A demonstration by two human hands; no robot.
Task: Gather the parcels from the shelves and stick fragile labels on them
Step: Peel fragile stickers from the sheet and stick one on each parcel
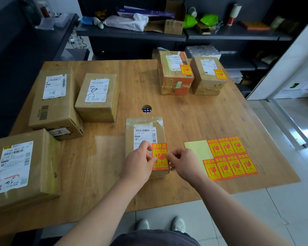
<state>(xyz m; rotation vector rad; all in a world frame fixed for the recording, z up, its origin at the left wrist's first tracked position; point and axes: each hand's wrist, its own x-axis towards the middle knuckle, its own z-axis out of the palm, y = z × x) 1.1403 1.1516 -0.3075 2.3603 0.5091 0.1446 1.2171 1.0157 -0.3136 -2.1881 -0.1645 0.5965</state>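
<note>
A red-and-yellow fragile label [160, 156] is being pressed onto the top of a small taped parcel [145, 135] lying at the near middle of a wooden table [194, 112]. The left hand [140, 163] is pinching the label's left edge between thumb and fingers, while the right hand [182, 161] is pinching its right edge, both closed on the sticker, which is partly overlapping the parcel's white shipping slip.

Just to the right of the right hand, a sheet of fragile stickers [228, 157] is lying flat on the table, its upper left corner already peeled bare. Well beyond the right hand, two parcels are standing side by side, an orange-taped box [174, 73] and a plain brown box [209, 76], each already bearing a fragile sticker. To the left of the left hand, three unlabelled cartons are waiting: a medium box [98, 97], a long box [54, 102] and a large box [22, 167] nearest the table's front edge.
</note>
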